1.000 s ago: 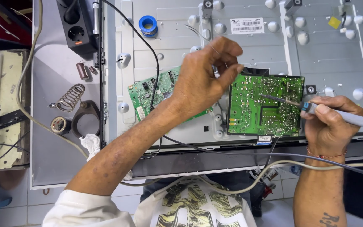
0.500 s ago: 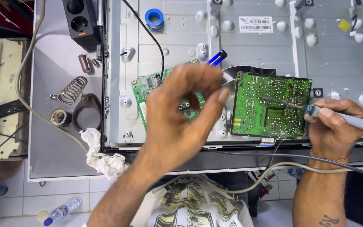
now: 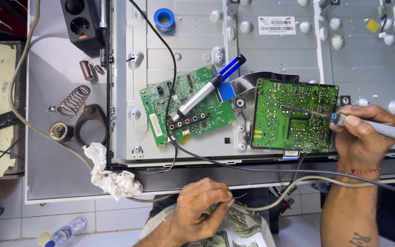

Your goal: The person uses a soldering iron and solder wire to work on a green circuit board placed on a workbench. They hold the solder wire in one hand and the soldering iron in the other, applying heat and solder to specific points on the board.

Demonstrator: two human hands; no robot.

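My right hand (image 3: pixel 364 137) grips a soldering iron (image 3: pixel 339 120) whose tip rests on the large green circuit board (image 3: pixel 293 114) lying solder side up on the grey metal back of a flat screen (image 3: pixel 270 50). My left hand (image 3: pixel 204 206) is low, near my lap, with its fingers pinched on a thin solder wire (image 3: pixel 193 211). A blue and silver desoldering pump (image 3: pixel 209 88) lies across the smaller green circuit board (image 3: pixel 186 105), with no hand on it.
A blue tape roll (image 3: pixel 164 19) lies on the panel's top. A black power strip (image 3: pixel 81 23), a coiled spring stand (image 3: pixel 73 100), a small tin (image 3: pixel 60 131) and a crumpled white cloth (image 3: pixel 110 176) sit at left. Cables (image 3: pixel 275 171) cross the front edge.
My left hand has left the boards and dropped toward my lap. The desoldering pump it held over the small board now lies there. The right hand keeps the iron on the large board.
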